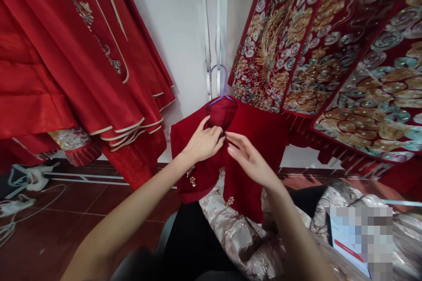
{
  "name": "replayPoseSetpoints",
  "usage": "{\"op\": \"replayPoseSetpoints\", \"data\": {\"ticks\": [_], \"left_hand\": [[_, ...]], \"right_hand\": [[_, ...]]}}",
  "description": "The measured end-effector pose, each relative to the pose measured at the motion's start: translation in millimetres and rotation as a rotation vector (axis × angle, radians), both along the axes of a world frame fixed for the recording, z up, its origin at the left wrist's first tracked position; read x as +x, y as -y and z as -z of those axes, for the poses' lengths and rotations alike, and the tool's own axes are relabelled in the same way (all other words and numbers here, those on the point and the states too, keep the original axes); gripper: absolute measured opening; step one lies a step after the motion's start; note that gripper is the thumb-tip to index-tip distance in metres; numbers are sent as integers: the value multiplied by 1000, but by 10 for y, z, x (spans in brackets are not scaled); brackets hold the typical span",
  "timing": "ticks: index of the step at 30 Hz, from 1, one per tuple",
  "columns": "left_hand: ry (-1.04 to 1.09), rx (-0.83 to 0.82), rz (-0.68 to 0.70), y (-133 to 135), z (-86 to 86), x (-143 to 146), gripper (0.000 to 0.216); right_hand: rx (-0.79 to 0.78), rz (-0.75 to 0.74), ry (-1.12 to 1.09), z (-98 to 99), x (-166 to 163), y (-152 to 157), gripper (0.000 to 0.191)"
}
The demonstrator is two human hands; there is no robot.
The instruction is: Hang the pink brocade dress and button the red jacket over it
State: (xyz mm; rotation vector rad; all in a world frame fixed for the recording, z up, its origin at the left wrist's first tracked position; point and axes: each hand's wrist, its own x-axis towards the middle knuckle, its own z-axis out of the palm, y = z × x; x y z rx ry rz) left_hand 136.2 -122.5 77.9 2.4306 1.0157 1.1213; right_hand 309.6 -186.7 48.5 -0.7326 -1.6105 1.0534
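A short red jacket (263, 140) hangs on a purple wire hanger (224, 90) in front of me, its dark red lining showing at the neck. My left hand (206, 142) is closed at the neck opening, fingers curled on the jacket's front edge and thumb pointing up. From the other side my right hand (249, 158) meets it, fingertips pinched at the same edge. A small dark bit shows between the two hands; I cannot make out what it is. Beaded flower ornaments (230, 202) sit along the jacket's lower front.
Red garments with pale piping (132, 96) hang at the left. Embroidered dark red panels (316, 61) hang at the right. Shiny patterned fabric (227, 228) lies across my lap, with a phone (349, 246) on it. White cables (20, 204) trail over the tiled floor.
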Motion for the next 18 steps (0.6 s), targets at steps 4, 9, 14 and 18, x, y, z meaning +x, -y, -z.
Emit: {"op": "replayPoseSetpoints", "data": {"ticks": [4, 9, 14, 18], "left_hand": [[-376, 171, -116, 9, 58, -175, 20], [-907, 450, -366, -6, 166, -537, 34], [-832, 498, -532, -93, 87, -724, 38], [-674, 451, -595, -228, 2, -708, 31]], "right_hand": [[-62, 182, 268, 88, -386, -190, 86], [54, 672, 492, 353, -87, -318, 93], [201, 853, 597, 429, 472, -449, 77], [215, 973, 737, 363, 732, -585, 67]]}}
